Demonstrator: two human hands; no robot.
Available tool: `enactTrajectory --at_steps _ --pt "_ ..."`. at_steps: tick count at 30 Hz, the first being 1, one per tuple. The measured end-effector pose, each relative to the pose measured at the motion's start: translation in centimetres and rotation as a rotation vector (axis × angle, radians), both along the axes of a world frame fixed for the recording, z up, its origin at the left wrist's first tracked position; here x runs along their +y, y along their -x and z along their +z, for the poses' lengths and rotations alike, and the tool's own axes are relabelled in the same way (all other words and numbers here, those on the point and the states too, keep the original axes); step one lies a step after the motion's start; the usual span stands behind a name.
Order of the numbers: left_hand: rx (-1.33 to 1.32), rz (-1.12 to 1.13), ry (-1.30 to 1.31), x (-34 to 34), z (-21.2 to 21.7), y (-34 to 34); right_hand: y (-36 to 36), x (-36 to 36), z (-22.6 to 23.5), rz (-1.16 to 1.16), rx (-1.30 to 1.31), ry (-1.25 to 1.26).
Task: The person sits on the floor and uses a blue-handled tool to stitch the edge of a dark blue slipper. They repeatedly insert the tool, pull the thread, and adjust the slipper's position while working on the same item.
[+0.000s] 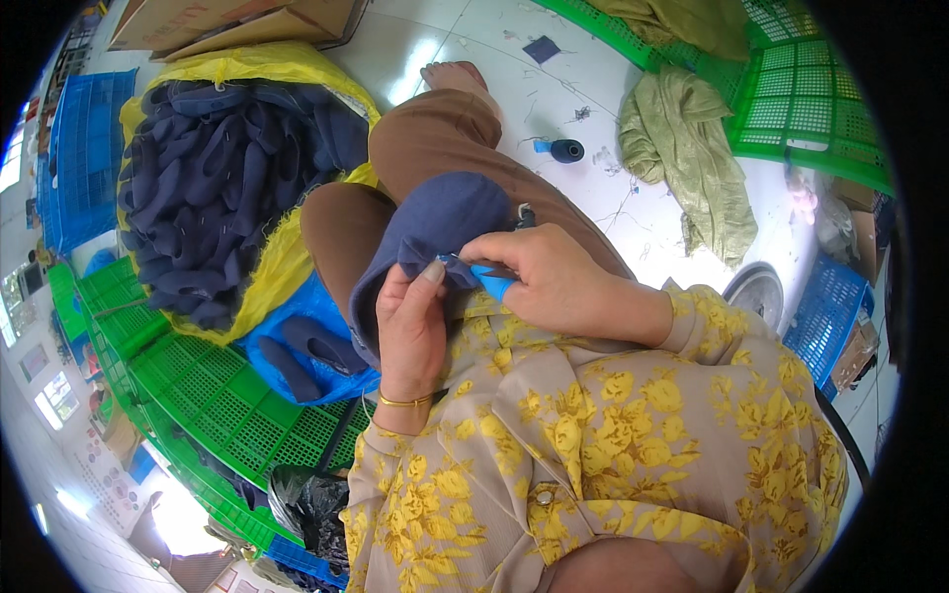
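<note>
A navy felt slipper-like piece (450, 212) lies across my lap, its rounded end pointing away. My left hand (410, 316) is closed, pinching a gathered fold of the navy cloth between thumb and fingers. Close beside it, my right hand (563, 282) is closed around a small tool with a blue handle (492, 281). The tool's tip meets the cloth at my left fingertips; its exact kind is mostly hidden by my fingers. A dark end (525, 214) sticks out above my right knuckles.
A yellow sack (287, 272) full of similar navy pieces (213, 188) stands left. A blue bag (282, 321) and green crates (213, 395) are nearer. On the tiled floor lie a thread spool (566, 150), an olive cloth sack (682, 148) and scraps. Another green crate (801, 109) stands far right.
</note>
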State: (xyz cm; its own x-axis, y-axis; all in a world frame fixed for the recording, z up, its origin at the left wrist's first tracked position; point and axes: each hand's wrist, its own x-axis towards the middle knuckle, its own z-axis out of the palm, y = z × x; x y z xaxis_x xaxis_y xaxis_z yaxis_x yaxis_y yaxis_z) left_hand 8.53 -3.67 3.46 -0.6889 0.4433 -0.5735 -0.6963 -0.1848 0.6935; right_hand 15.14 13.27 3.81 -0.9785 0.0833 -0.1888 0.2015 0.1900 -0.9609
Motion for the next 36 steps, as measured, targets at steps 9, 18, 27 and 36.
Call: enactTrajectory --at_steps 9,18,27,36 --pt "0.003 -0.014 -0.036 -0.3 -0.3 -0.1 -0.3 -0.3 -1.0 -0.016 0.096 -0.109" --pt "-0.012 -0.023 -0.084 0.0 -0.4 0.0 -0.3 -1.4 -2.7 -0.064 0.161 -0.114" --pt "0.017 -0.051 -0.096 -0.8 -1.2 -0.5 -0.7 -1.3 -2.3 -0.053 0.082 -0.041" --pt "0.026 -0.059 -0.111 -0.5 -1.2 -0.6 -0.5 -2.6 -2.7 -0.133 0.064 0.055"
